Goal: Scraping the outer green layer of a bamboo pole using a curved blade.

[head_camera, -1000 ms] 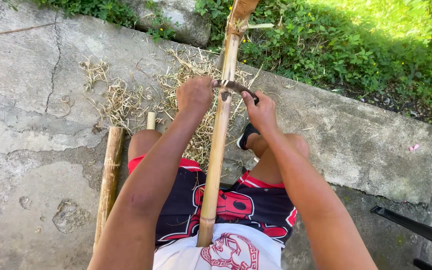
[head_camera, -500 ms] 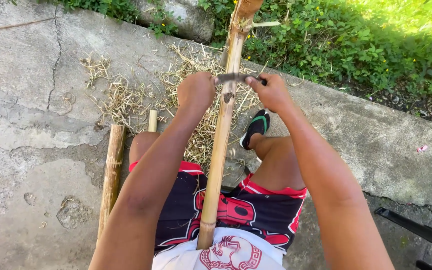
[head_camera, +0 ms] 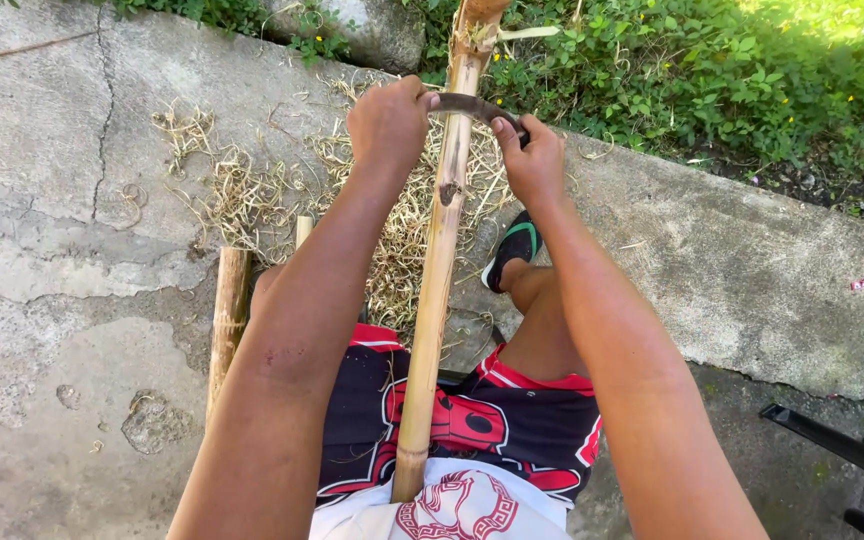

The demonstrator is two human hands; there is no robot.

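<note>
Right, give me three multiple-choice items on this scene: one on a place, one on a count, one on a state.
1. Where does the blade lie?
A. flat on the concrete
B. across the pole, near its far end
C. in the grass

2. How many bamboo poles show, counting the one being worked?
A. one
B. two
C. five

3. How do the hands hold the blade?
A. one at each end
B. both on one end
C. only the left

Answers:
1 B: the blade crosses the pole near its far end.
2 B: a second pole lies on the concrete beside the left leg.
3 A: the left hand grips one end, the right hand the other.
</note>
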